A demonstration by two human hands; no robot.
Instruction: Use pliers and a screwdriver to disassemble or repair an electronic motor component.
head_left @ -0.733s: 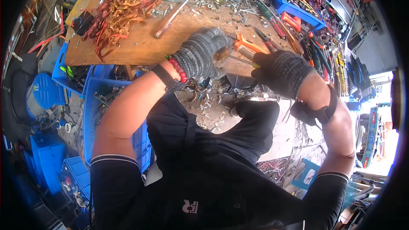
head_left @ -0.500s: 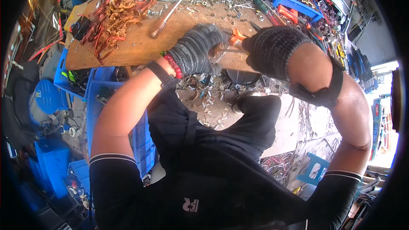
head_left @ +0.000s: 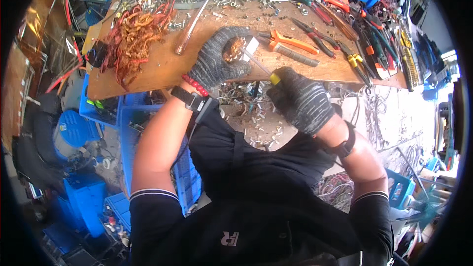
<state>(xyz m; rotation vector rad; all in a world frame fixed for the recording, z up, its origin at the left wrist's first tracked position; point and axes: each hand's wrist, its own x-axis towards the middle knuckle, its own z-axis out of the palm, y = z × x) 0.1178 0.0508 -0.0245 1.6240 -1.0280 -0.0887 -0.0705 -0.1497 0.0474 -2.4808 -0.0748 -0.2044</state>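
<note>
The left hand (head_left: 217, 55) clasps a copper-coloured part (head_left: 233, 49); the right hand (head_left: 303, 101) grips a screwdriver (head_left: 261, 66). Pliers (head_left: 294, 43) lie nearby.

Grey-striped gloves (head_left: 303, 99), yellow tool handle (head_left: 275, 78)

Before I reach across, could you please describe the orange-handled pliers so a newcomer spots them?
On the wooden tabletop, look just beyond the right hand. The orange pliers lie there, handles pointing right; one handle orange, the other dull brown, unlike the nearby red-handled pliers.
</note>
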